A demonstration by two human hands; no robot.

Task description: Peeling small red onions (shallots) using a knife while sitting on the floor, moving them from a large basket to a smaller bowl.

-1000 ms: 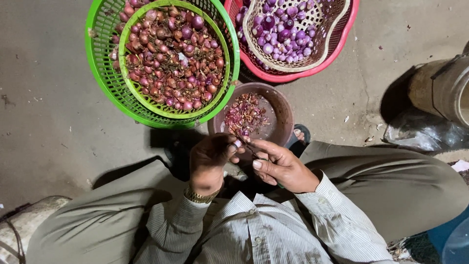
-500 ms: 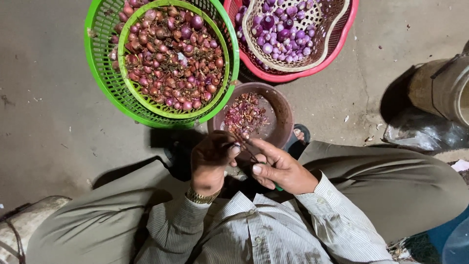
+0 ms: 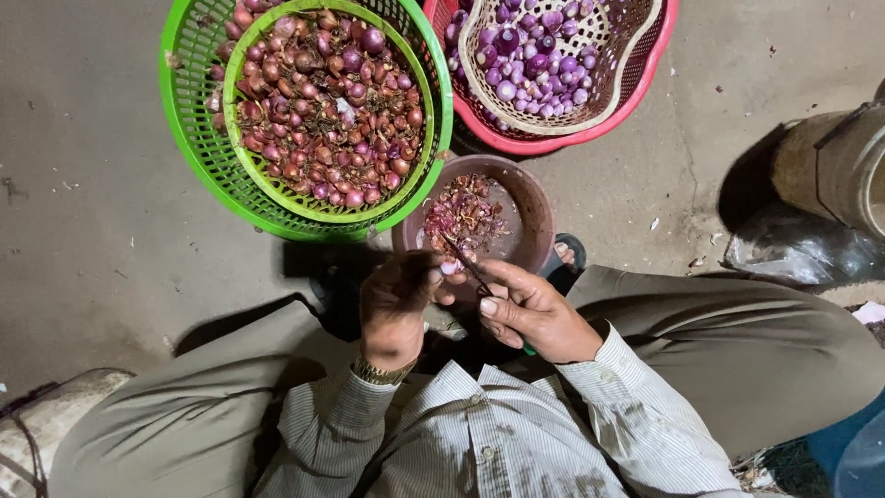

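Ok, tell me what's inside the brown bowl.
The brown bowl holds a heap of reddish-purple shallot peels on its left side; the right side shows bare bottom. The near rim is covered by the hands and a small knife, so what lies there cannot be seen.

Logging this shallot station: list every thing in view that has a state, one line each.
green basket: heaped with unpeeled reddish shallots.
red basket: holds a cream basket part filled with peeled purple shallots.
brown bowl: part filled with peelings.
left hand: closed on a shallot.
right hand: gripping a small knife, blade at the shallot.
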